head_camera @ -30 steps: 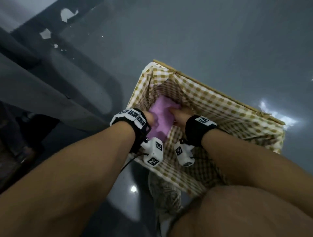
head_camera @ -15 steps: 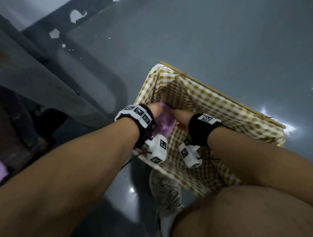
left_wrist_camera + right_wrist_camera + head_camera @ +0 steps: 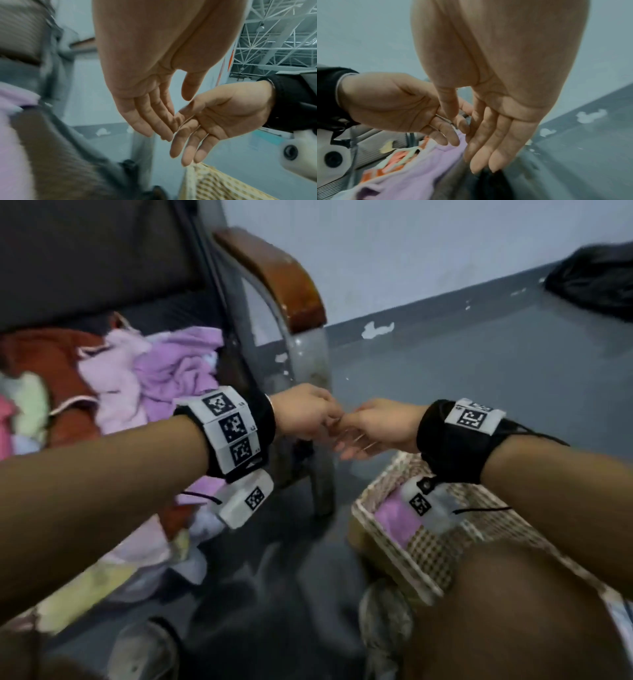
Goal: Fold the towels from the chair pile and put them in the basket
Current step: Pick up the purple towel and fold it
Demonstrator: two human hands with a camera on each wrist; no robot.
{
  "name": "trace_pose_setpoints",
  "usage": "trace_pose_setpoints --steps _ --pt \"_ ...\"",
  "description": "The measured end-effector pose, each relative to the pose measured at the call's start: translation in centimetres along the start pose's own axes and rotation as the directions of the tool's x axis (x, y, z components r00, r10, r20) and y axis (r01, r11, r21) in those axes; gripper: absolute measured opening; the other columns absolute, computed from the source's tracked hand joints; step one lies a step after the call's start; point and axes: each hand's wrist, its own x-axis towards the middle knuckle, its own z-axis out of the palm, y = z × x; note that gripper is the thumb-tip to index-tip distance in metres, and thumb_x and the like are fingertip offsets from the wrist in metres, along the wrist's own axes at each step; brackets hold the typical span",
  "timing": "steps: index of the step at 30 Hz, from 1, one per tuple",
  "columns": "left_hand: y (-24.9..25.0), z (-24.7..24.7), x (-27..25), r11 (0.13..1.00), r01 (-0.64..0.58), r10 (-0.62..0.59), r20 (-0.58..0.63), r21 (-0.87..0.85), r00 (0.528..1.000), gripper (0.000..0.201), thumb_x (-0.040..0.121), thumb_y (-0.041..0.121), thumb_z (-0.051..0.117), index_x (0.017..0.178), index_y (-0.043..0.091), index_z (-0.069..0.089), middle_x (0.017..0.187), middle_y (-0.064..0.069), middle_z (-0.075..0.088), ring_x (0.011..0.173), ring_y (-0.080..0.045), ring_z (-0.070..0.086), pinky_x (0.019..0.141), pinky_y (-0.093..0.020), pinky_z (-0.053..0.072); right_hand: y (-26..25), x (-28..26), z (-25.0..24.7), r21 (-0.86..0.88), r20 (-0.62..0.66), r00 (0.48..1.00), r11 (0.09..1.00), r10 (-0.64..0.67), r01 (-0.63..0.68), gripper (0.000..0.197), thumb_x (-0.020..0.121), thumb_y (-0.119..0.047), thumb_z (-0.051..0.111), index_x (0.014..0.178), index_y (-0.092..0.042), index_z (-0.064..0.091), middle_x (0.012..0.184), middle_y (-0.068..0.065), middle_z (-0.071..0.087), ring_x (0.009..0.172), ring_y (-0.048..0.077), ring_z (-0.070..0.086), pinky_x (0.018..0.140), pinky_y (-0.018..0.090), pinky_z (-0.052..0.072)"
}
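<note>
A loose pile of towels (image 3: 147, 371), purple, pink, red and pale green, lies on the chair seat (image 3: 144, 313) at the left. The checked-lined basket (image 3: 455, 546) stands on the floor at the lower right with a folded purple towel (image 3: 394, 515) inside. My left hand (image 3: 308, 412) and right hand (image 3: 373, 426) hang in the air between chair and basket, fingertips touching each other. Both are empty with relaxed, straight fingers, as the left wrist view of the left hand (image 3: 150, 108) and the right wrist view of the right hand (image 3: 491, 128) show. Purple towels (image 3: 412, 170) lie below them.
The chair's wooden armrest (image 3: 274, 278) and grey metal leg (image 3: 308, 405) stand just behind my hands. A dark bag (image 3: 596, 285) lies on the grey floor at the far right. My knee (image 3: 513, 611) and shoes (image 3: 383, 614) are at the bottom.
Both hands let go of the purple towel inside the basket and rose out of it. My view swung up and left, bringing the chair and its towel pile into sight.
</note>
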Motion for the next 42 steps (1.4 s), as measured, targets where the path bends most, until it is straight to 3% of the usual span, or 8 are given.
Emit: trace_pose_setpoints --steps 3,8,14,26,32,36,39,42 --pt "-3.8 -6.0 -5.6 0.999 0.030 -0.035 -0.199 -0.027 0.979 0.017 0.095 0.011 0.053 0.106 0.006 0.067 0.089 -0.009 0.068 0.078 -0.025 0.067 0.059 -0.023 0.048 -6.6 0.6 5.0 -0.054 0.103 0.988 0.991 -0.116 0.122 0.027 0.097 -0.029 0.059 0.109 -0.009 0.071 0.100 0.006 0.077 0.089 0.019 0.073 0.076 0.027 0.051" --pt "-12.7 -11.8 -13.5 0.959 0.173 -0.055 -0.454 0.223 0.889 0.024 0.092 0.024 0.059 0.112 0.016 0.068 0.113 -0.008 0.071 0.105 -0.028 0.065 0.095 -0.036 0.050 -14.7 3.2 14.2 -0.122 0.171 0.960 0.962 -0.222 0.244 0.029 0.099 -0.021 0.058 0.117 0.000 0.065 0.106 0.014 0.070 0.086 0.022 0.064 0.079 0.032 0.047" --pt "-20.9 -13.2 -17.5 0.906 0.356 -0.196 -0.517 0.230 0.833 0.045 0.088 0.035 0.064 0.130 0.019 0.059 0.128 -0.006 0.063 0.115 -0.027 0.058 0.096 -0.034 0.047 -17.7 6.8 20.6 -0.553 0.150 0.938 0.760 -0.312 0.341 0.034 0.096 -0.029 0.061 0.120 -0.005 0.068 0.111 0.010 0.069 0.098 0.022 0.063 0.089 0.033 0.050" --pt "-22.9 -11.7 -13.9 0.892 0.325 -0.101 -0.562 0.315 0.821 0.039 0.088 0.043 0.053 0.123 0.029 0.060 0.124 -0.004 0.059 0.117 -0.028 0.055 0.099 -0.044 0.045 -12.5 12.4 20.3 -0.905 -0.176 0.952 0.421 -0.249 -0.057 0.064 0.090 -0.039 0.062 0.139 -0.003 0.041 0.136 0.027 0.051 0.125 0.042 0.053 0.100 0.042 0.045" --pt "-19.2 -11.2 -11.3 0.915 0.223 -0.006 -0.541 0.336 0.841 0.048 0.086 0.041 0.062 0.131 0.026 0.055 0.133 -0.003 0.059 0.122 -0.026 0.055 0.102 -0.041 0.044 -13.1 12.8 17.0 -0.643 -0.159 0.941 0.755 -0.297 0.130 0.025 0.091 -0.018 0.062 0.099 0.004 0.072 0.088 0.017 0.068 0.082 0.026 0.066 0.078 0.035 0.057" --pt "-16.6 -10.0 -10.4 0.999 -0.044 0.048 -0.545 0.020 0.837 0.106 0.068 0.042 0.086 0.151 0.016 0.025 0.136 -0.004 0.057 0.120 -0.020 0.057 0.106 -0.034 0.044 -14.8 9.7 17.7 0.055 -0.051 0.904 0.902 -0.425 0.427 0.019 0.096 -0.006 0.059 0.085 0.005 0.071 0.066 0.011 0.056 0.057 0.017 0.050 0.052 0.026 0.046" --pt "-15.5 -9.8 -10.2 0.971 -0.189 0.034 -0.703 -0.144 0.711 0.065 0.079 0.017 0.079 0.135 0.014 0.044 0.115 -0.008 0.069 0.108 -0.022 0.066 0.099 -0.039 0.051 -15.9 7.4 17.5 0.326 0.048 0.866 0.827 -0.498 0.458 0.017 0.096 -0.003 0.056 0.089 0.002 0.071 0.072 0.010 0.065 0.060 0.015 0.060 0.053 0.022 0.050" --pt "-15.1 -9.5 -10.9 0.953 -0.242 0.051 -0.692 -0.181 0.720 0.016 0.096 0.013 0.061 0.110 0.009 0.066 0.105 -0.011 0.073 0.105 -0.027 0.068 0.097 -0.046 0.051 -16.1 6.8 16.5 0.167 0.004 0.826 0.815 -0.563 0.555 0.028 0.093 0.008 0.046 0.096 -0.008 0.069 0.084 0.010 0.067 0.072 0.022 0.065 0.068 0.031 0.057"
